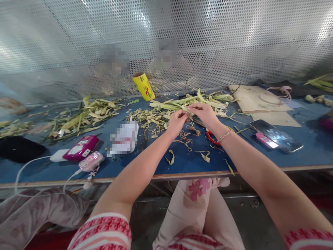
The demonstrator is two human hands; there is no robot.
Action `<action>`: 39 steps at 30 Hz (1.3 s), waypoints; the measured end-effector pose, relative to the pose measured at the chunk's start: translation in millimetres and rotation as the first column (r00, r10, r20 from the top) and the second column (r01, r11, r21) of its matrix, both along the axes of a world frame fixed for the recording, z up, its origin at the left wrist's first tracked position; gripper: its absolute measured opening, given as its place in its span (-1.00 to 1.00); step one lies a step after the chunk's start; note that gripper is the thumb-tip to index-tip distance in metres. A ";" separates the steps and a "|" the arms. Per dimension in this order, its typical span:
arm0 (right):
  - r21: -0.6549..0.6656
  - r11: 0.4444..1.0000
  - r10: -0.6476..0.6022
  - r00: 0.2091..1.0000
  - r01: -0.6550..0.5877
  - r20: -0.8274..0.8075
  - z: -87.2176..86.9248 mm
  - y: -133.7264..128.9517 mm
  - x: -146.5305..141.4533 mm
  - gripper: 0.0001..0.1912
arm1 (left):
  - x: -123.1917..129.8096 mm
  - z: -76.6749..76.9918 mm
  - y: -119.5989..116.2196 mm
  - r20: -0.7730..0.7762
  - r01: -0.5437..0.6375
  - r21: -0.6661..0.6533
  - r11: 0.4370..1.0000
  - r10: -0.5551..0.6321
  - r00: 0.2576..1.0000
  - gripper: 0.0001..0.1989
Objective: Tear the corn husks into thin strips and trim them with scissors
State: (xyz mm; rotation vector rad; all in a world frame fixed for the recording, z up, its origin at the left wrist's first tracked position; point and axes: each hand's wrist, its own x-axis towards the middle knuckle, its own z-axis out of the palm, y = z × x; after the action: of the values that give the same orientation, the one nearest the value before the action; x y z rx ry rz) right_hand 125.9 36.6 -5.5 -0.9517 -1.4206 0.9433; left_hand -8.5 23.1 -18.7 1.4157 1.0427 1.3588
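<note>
Left hand (178, 122), right hand (205, 113): fingers curled in, fingertips nearly meeting; whether they pinch anything, I cannot tell from my remote view. Leaf strips (166, 106): just beyond both, right hand nearer, long axes mostly left-to-right. Clippings (153, 119): left of hands, on the blue surface (184, 165).

- The left hand (179, 119) and right hand (204, 113) meet, fingers bent, over the middle of the blue bench (187, 164); anything pinched is too small to tell.
- Pale green leaf strips (170, 105) lie just beyond them, towards the back edge, with smaller scraps (156, 119) beside the left hand.
- A yellow tube (144, 87) stands near the back edge, before a perforated metal panel (221, 41).
- A red loop (211, 139) lies beside the right wrist.
- Near the front edge, left, sit purple (82, 147) and pink cases (91, 161).
- Right: a phone (279, 136), brown sheets (260, 99) behind.
</note>
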 end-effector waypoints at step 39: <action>-0.172 0.982 0.065 0.992 -0.084 -0.112 -2.4 0.1 -1.7 -0.77 | 1.8 1.3 -1.9 0.254 0.057 -0.074 0.996 -0.036 0.966 -0.88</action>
State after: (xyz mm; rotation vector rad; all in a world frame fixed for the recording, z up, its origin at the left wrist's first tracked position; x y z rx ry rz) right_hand 124.2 36.8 -7.9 -0.9684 -1.3062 1.1739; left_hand -6.6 21.2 -17.4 1.1651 0.8808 1.4049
